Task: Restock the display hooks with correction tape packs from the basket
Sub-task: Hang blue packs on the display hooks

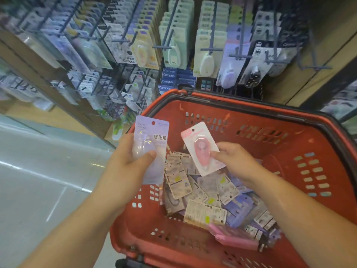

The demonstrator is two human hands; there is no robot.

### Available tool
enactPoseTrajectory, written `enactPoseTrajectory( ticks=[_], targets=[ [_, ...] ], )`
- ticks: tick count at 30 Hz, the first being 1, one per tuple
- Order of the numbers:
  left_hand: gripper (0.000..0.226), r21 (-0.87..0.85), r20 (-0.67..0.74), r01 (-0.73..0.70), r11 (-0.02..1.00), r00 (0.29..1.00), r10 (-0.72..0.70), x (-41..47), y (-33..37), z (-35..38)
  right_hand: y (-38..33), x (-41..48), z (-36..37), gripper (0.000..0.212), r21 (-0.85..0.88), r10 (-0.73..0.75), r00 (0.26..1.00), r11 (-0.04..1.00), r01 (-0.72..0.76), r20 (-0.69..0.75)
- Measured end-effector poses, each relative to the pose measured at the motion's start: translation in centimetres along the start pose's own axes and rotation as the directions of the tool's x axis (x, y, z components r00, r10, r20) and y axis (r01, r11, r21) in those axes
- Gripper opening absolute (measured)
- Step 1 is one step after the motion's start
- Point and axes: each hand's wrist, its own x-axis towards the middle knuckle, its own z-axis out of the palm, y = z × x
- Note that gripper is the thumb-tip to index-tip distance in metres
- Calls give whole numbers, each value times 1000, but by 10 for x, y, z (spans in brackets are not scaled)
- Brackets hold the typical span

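My left hand point(127, 161) grips a pale lilac correction tape pack point(154, 132) upright, thumb across its front, just left of the basket's rim. My right hand point(231, 159) pinches a pink correction tape pack point(195, 140) by its lower right edge, held tilted above the pile. The red plastic basket point(289, 151) sits below both hands and holds several loose packs point(202, 192), mostly face down, lilac and beige. Display hooks point(168, 35) loaded with hanging packs fill the rack beyond the basket.
Blue Campus notebooks point(168, 80) stand on the rack just behind the basket's far rim. A wooden shelf frame point(309, 78) borders the rack on the right. Grey shiny floor point(38, 180) lies to the left. A pink flat item point(231, 236) lies in the basket's near corner.
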Motion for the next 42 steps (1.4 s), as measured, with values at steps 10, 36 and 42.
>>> enactPoseTrajectory(
  ticks=[10, 36, 42],
  targets=[
    [26, -244, -9, -6, 970, 1000, 4, -8, 20, 35, -60, -51, 45, 23, 156, -181, 983, 972, 175, 22],
    [38, -136, -229, -58, 989, 973, 25, -27, 16, -58, 53, 57, 109, 30, -567, 61, 996, 823, -13, 65],
    [34, -143, -156, -49, 989, 987, 27, -27, 22, -31, -43, -6, 69, 20, -98, -305, 952, 948, 303, -11]
  ],
)
